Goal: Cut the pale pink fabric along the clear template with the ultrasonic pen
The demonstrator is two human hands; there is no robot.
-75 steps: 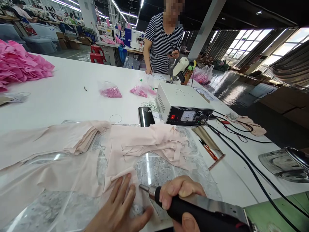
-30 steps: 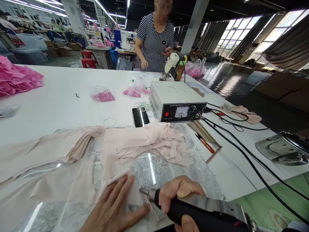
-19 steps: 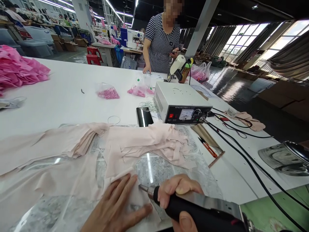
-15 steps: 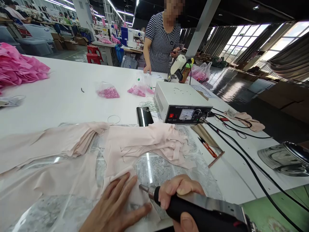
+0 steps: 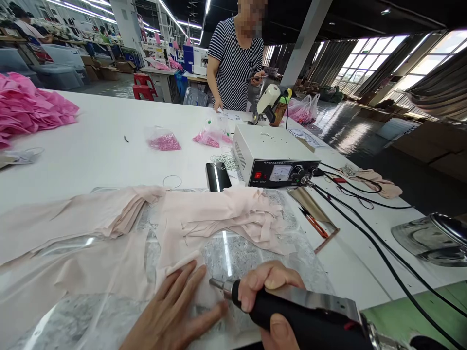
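My left hand [image 5: 171,313] lies flat with fingers spread on a pale pink fabric piece [image 5: 189,279] at the near table edge. My right hand [image 5: 268,296] is closed round a black hand-held tool [image 5: 302,318] whose metal tip [image 5: 215,284] rests at the fabric beside my left fingers. More pale pink fabric pieces [image 5: 215,211] are heaped just beyond, over a glass plate [image 5: 237,255]. A black cable [image 5: 368,243] runs from the white control box [image 5: 273,155] toward me.
A person in a striped shirt [image 5: 235,58] stands at the far side holding a phone. Bags of pink beads [image 5: 164,141], a black phone [image 5: 217,176], red-handled scissors [image 5: 312,223], a pink fabric pile [image 5: 29,109] and a metal iron [image 5: 432,240] lie on the white table [image 5: 91,155].
Both hands stay in place on the fabric and tool, with only small shifts of the tip. The person across the table has stepped slightly left.
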